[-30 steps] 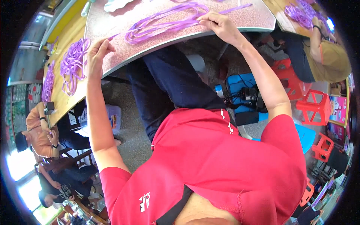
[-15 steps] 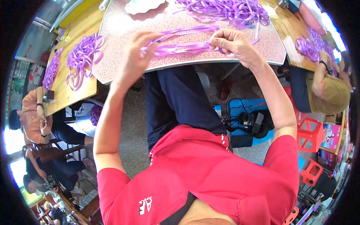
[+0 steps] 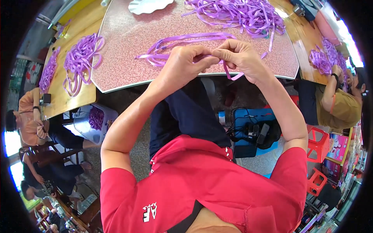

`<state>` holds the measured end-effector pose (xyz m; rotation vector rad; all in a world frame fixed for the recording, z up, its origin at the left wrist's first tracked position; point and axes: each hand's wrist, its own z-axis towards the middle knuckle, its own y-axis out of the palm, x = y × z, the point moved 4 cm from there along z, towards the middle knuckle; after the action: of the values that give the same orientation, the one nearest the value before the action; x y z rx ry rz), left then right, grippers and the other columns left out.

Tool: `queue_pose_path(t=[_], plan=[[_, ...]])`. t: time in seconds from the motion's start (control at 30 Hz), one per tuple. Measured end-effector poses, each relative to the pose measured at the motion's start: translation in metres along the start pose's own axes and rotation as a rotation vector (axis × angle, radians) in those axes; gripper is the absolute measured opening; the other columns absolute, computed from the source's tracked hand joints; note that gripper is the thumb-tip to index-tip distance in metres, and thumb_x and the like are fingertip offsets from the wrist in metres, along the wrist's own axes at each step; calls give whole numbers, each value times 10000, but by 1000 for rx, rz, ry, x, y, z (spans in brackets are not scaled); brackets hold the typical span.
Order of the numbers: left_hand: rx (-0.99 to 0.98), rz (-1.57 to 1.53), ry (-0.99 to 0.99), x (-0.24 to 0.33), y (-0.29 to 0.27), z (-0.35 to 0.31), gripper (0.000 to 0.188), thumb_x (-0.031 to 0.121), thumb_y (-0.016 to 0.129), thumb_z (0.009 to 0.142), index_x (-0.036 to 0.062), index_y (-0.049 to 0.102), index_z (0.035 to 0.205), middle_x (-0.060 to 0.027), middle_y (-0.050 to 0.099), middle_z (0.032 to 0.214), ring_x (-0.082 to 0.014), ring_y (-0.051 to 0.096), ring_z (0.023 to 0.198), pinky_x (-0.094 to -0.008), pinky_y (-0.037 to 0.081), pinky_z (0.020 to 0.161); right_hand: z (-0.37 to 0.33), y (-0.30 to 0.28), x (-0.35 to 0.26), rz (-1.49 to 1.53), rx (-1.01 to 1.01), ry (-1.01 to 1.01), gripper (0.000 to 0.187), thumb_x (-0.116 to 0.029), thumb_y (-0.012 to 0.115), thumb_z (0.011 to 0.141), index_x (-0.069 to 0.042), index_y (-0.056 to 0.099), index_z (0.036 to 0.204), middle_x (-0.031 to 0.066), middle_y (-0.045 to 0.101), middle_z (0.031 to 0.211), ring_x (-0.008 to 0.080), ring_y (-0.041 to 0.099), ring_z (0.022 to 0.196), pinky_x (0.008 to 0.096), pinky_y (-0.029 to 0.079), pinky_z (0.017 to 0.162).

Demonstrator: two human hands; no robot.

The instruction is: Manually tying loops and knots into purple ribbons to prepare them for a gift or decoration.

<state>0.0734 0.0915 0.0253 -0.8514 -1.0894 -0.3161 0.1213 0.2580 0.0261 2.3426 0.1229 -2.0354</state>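
A long loop of purple ribbon [image 3: 194,37] lies across the pink speckled tabletop [image 3: 128,42] near its front edge. My left hand [image 3: 192,58] is closed in a pinch on the ribbon, its fingertips meeting those of my right hand. Thumb and forefinger of my right hand [image 3: 237,54] also pinch the ribbon, and a short curl of it hangs below them. The exact spot between the fingertips is hidden. Farther back on the table sits a big tangled heap of purple ribbon [image 3: 241,15].
A white scalloped dish [image 3: 149,5] stands at the far left. Wooden tables on both sides carry more ribbon piles [image 3: 81,58]. People sit at left [image 3: 31,116] and right [image 3: 342,103]. Below right are a blue stool [image 3: 248,116] with cables and red stools [image 3: 318,143].
My left hand has moved right, from the loop's left end to my right hand, and now pinches the ribbon there. The loop's left part has settled on the table.
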Motion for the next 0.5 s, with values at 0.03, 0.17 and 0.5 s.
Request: queue_pose_path(t=[0.03,0.17,0.5], plan=[[10,-32,-11,-3,0,2,232,194,669,923,-4,701,1041,-30,663,753,-71,593,677,-244,478,606,3,0,1,6,19,-9,179,-214,721,893,-39,690,904,-44,576,671,11,469,540,179,330,470],[-11,15,-47,-4,-10,4,217,194,649,943,3,696,1036,35,588,727,-29,487,650,-218,406,559,7,6,-2,4,26,17,163,-186,725,888,-33,689,931,-28,617,717,8,481,568,175,347,483],[-173,-172,25,-33,-35,-4,258,212,595,966,-4,653,1095,-15,557,679,-70,462,644,-285,401,559,26,20,-12,-200,-144,-140,198,-78,707,883,5,680,1061,-10,655,835,11,537,691,190,422,594]])
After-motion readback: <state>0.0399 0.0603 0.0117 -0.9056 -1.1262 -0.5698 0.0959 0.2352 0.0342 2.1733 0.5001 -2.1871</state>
